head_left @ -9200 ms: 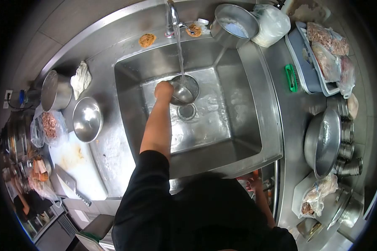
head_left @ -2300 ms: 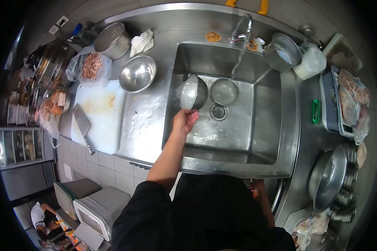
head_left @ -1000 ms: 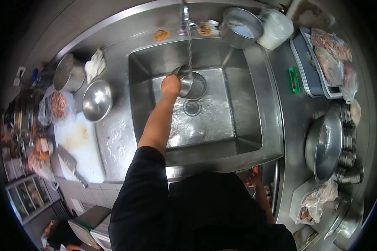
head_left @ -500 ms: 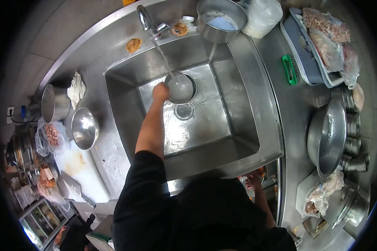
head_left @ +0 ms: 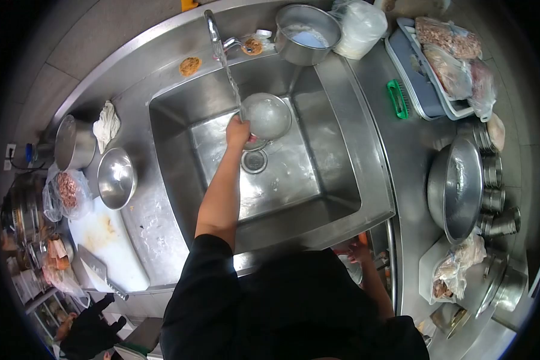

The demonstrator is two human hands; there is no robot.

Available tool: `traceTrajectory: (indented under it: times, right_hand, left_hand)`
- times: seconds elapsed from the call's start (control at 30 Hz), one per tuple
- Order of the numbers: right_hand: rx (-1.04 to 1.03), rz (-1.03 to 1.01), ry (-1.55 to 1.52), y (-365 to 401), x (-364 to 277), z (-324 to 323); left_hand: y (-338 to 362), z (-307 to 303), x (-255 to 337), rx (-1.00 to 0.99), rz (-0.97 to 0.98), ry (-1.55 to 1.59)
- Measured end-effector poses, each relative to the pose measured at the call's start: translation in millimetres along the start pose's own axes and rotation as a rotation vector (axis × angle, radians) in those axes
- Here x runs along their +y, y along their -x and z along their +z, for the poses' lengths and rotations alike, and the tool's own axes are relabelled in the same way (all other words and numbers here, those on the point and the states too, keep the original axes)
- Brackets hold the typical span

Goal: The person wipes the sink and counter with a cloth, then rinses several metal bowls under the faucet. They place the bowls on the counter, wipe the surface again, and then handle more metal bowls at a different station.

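Under the running faucet (head_left: 215, 41), my left hand (head_left: 238, 132) grips the edge of a round metal bowl (head_left: 266, 116) inside the steel sink (head_left: 276, 186). The stream of water falls at the bowl's left edge, near my fingers. A round drain (head_left: 254, 161) shows just below the bowl. My right hand (head_left: 359, 252) is low beside the sink's front edge, near an opening under the counter. Its fingers are small and partly blurred, and what they touch cannot be made out.
A pot with a blue cloth (head_left: 308, 37) and a green brush (head_left: 398, 99) stand by the sink. On the left are a steel bowl (head_left: 116, 179), a white board (head_left: 111, 240) and a knife (head_left: 102, 271). Another person (head_left: 90, 330) is at lower left. A large bowl (head_left: 456, 191) stands right.
The bowl has tilted and shifted slightly right relative to the faucet, and water now meets its left edge. My right hand has moved a little. The person at lower left shows more.
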State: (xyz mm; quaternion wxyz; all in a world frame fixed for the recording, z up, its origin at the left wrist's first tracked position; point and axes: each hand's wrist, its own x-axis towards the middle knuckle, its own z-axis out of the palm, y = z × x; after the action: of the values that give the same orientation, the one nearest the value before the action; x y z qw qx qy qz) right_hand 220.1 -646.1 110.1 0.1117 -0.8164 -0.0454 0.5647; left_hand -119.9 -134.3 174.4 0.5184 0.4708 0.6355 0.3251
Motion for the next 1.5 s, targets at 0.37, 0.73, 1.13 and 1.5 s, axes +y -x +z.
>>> traceTrajectory:
  times: [0.37, 0.73, 1.13, 1.5]
  right_hand:
    - [-0.021, -0.011, -0.073, -12.1, 74.4, 0.1]
    - [-0.021, 0.005, -0.082, -3.1, 85.0, 29.8]
    - [-0.092, -0.033, 0.017, -21.0, 57.4, 30.9]
    - [-0.13, -0.098, 0.132, -56.7, 17.2, 29.7]
  left_hand:
    - [54.2, 71.9, 87.5, -0.054, 0.254, -0.438]
    - [195.1, 50.0, 57.3, -0.285, 0.461, -0.676]
    - [284.6, -154.3, 49.6, -0.38, 0.692, -0.882]
    - [283.3, -244.1, 62.2, 0.2, 0.813, -1.075]
